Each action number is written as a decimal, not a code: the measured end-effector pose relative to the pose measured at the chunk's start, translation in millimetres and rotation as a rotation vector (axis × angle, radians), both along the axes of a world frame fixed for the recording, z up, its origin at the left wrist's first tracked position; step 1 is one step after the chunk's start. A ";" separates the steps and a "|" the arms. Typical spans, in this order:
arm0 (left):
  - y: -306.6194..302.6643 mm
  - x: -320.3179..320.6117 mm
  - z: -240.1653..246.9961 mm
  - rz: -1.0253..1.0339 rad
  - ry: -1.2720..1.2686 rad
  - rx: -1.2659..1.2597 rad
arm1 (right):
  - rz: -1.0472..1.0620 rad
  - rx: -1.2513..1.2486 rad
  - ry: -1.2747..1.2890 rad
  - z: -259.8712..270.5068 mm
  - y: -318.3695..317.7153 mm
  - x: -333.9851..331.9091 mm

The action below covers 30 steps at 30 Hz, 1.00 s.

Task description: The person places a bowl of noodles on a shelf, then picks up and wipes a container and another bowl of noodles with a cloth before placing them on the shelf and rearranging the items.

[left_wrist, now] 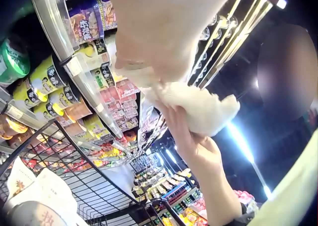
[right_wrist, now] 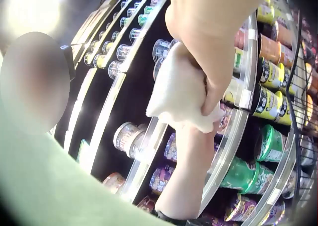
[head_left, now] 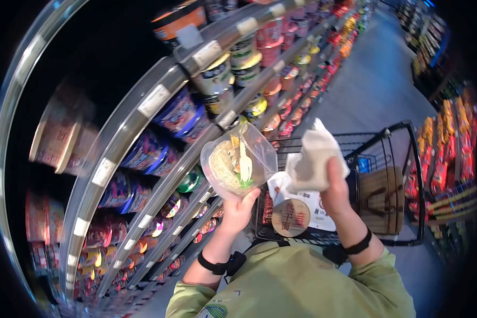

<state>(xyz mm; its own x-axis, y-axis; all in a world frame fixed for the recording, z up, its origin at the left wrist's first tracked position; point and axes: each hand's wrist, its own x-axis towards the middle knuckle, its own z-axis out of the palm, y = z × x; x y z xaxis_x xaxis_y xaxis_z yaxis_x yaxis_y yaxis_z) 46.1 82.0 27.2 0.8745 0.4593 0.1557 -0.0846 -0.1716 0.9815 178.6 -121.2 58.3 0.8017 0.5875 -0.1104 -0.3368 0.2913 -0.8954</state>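
My left hand [head_left: 238,209] holds a clear noodle bowl [head_left: 237,161] from below, fingers curled round its base. It's raised close to the shelf [head_left: 159,98] w/ rows of cup noodles. Noodles, fork & veg bits show through the bowl. My right hand [head_left: 336,185] grips a white cloth [head_left: 311,156], fingers closed tight on it, just right of the bowl, over the cart [head_left: 417,175]. A round-label pack [head_left: 290,217] lies in the cart.

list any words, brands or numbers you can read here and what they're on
Nothing reads clearly.
Round brown lid in the cart: red Chinese characters, too blurred.
Shelf price tags: blurred.
Cups on the shelves: brands too small.
Clear bowl in left hand, white cloth in right hand: no text.
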 end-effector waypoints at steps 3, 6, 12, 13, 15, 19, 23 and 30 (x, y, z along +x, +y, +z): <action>-19.7 -3.5 25.3 -0.289 -0.019 -0.153 | -0.116 -0.224 -0.469 -6.6 27.4 -14.3; -12.9 -9.2 21.7 -0.363 0.060 -0.289 | -0.027 -0.038 -0.074 -17.4 28.1 -1.8; 6.4 -23.9 6.1 -0.479 0.007 -0.787 | 0.065 0.365 0.529 -21.4 12.8 9.7; 17.4 -28.1 -2.0 -0.493 0.101 -0.786 | 0.179 0.433 0.571 -17.3 9.5 4.2; 5.9 -16.7 17.6 -0.468 0.086 -0.821 | 0.314 0.414 0.489 -18.1 2.2 0.2; 4.9 -0.1 28.0 -0.273 0.107 -0.706 | 0.139 0.425 0.612 -14.4 1.4 -0.4; -11.9 2.4 38.4 0.025 0.143 -0.341 | -0.060 0.305 0.496 -10.2 5.6 0.3; -8.4 7.4 34.2 -0.294 -0.022 -0.987 | 0.014 -0.095 -1.196 7.8 11.0 -18.3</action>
